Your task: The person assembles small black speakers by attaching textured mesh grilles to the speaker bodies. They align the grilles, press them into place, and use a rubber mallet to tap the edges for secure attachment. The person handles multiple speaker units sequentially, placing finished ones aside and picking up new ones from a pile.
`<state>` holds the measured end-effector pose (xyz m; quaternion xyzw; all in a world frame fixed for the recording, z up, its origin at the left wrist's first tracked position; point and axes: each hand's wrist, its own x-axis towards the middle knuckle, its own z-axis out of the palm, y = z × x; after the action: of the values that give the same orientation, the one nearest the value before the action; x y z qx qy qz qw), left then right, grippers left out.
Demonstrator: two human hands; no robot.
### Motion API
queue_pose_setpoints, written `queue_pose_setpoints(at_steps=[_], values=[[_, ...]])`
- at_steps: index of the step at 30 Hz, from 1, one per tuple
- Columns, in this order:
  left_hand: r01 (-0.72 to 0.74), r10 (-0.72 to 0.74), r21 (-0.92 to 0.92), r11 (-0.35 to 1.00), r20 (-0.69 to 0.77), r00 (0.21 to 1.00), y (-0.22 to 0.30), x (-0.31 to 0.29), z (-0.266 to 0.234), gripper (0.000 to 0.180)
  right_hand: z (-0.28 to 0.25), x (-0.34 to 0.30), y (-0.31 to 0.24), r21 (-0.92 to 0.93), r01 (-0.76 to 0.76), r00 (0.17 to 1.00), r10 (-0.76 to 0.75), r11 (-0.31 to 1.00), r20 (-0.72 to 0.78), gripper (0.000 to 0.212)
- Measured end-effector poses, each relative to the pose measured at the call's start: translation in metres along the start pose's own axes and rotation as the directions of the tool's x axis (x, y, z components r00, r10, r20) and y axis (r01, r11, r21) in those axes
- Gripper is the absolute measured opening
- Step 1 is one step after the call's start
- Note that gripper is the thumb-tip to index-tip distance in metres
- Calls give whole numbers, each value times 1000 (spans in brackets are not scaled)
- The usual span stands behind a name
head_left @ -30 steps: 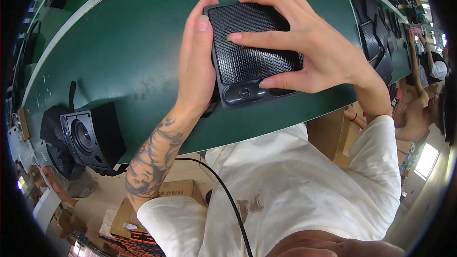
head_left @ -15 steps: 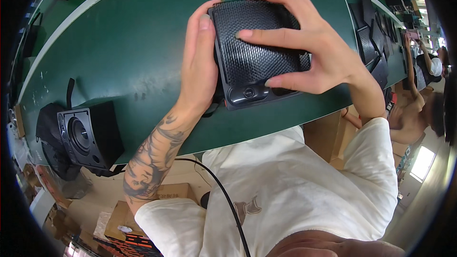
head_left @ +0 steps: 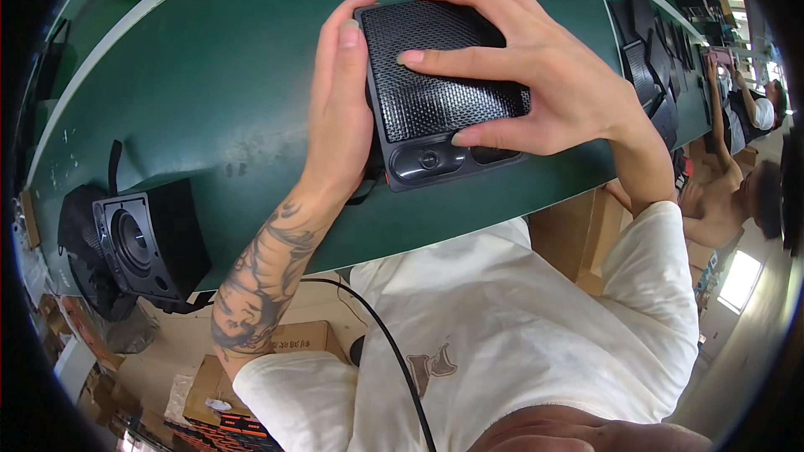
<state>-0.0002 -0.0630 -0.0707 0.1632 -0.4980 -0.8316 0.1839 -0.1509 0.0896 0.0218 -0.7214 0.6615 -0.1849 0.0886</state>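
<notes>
A black box speaker (head_left: pixel 456 169) lies on the green table with its front facing up. Black mesh grille (head_left: pixel 392 105) covers most of that front; a glossy strip with a round knob shows below it. My left hand (head_left: pixel 339 105) grips the speaker's left side, its thumb along the edge and fingers reaching the far left corner. Over the grille, my right hand (head_left: pixel 544 63) is spread and curved, with fingertips pressing on the mesh and at the far edge and the thumb at the grille's near edge. It hides the right part of the speaker.
A second speaker (head_left: pixel 155 238) without a grille stands at the table's left, beside a black bag (head_left: pixel 79 222). Black panels (head_left: pixel 641 71) are piled on the right. A black cable (head_left: pixel 389 335) passes in front of me. Cartons (head_left: pixel 213 389) stand below; other people are at the right.
Both hands and the speaker have shifted slightly left in view. The grille now sits flatter against the speaker's front. My hands keep much the same hold.
</notes>
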Motion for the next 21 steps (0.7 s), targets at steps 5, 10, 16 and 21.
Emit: queue_pose_setpoints(at_steps=[5,10,16,21], values=[[58,-58,-69,996,5,998,9,-1,3,42,-3,2,-2,-31,3,1000,-2,1000,23,71],[40,-43,-86,995,-35,998,7,0,4,37,-1,3,-2,-22,20,1000,-20,1000,-18,61],[8,-12,-92,996,-41,999,4,0,5,35,3,-2,3,-41,59,996,-61,997,-67,62],[-20,17,-47,999,-60,998,1,1,6,36,-9,11,-6,-55,77,996,-74,996,46,60]])
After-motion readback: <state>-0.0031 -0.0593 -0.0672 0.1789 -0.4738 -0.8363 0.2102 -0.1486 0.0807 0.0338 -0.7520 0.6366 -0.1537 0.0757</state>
